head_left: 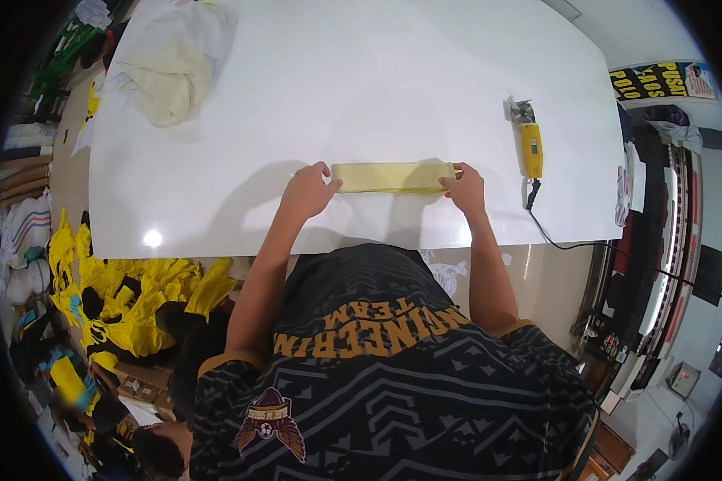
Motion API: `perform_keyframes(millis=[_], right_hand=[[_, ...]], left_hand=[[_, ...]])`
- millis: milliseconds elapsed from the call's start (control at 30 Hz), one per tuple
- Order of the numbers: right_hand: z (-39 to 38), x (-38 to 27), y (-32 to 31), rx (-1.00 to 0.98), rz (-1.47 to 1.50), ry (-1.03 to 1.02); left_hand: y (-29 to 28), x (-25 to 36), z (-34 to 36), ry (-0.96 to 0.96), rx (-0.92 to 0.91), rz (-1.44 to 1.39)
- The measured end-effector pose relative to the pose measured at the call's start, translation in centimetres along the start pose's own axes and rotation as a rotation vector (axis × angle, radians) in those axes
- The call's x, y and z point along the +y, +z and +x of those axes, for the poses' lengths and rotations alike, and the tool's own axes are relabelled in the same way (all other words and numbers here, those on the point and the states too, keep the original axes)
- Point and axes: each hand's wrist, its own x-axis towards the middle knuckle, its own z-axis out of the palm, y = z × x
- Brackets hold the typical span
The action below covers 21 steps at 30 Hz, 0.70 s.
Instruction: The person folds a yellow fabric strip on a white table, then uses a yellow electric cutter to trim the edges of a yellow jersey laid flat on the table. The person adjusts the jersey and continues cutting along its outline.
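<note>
A long pale yellow rectangular strip [393, 177] lies near the front of the white table, with a brighter yellow layer showing along its lower edge and right end. I cannot tell whether it is cloth or a stiff piece. My left hand [310, 191] pinches its left end between thumb and fingers. At the right end my right hand [464, 189] grips it the same way, thumb on top. A yellow electric rotary cloth cutter [531, 150] rests on the table to the right of my right hand, its round blade end pointing away from me.
The white table [361, 88] carries a cream cloth bundle [168, 76] at its far left. A black cable [547, 234] runs from the cutter over the right front edge. Yellow garments [136, 301] are heaped on the floor at left, where another person [159, 451] sits low.
</note>
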Motion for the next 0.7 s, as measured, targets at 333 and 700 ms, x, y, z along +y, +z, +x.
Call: perform_keyframes(millis=[333,700], right_hand=[[0.2,2.0,-0.3,0.263,-0.322,-0.09],[1.9,4.7,-0.1,0.324,-0.199,0.095]], left_hand=[[3.3,0.7,2.8,0.03,0.144,0.028],[6.1,2.9,3.5,0.123,0.191,-0.036]])
